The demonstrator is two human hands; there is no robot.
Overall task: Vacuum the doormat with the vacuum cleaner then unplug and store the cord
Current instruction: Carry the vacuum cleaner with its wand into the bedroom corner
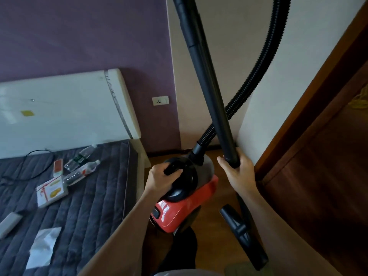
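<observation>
A red and black canister vacuum cleaner [185, 208] hangs above the wooden floor in the lower middle. My left hand [164, 179] grips its black carry handle on top. My right hand [238, 172] grips the lower end of the black wand tube [207, 80], which rises up out of the frame. The ribbed black hose [258, 62] loops from the canister's front up along the white wall. A black nozzle piece [242, 232] sits below my right forearm. The doormat and the cord's plug are not in view.
A bed with a grey quilted cover [89, 196] fills the left side, with bottles [83, 158], a box [52, 191] and a remote on it. An empty wall socket [160, 100] sits on the purple wall. A brown wooden door [318, 156] stands at the right.
</observation>
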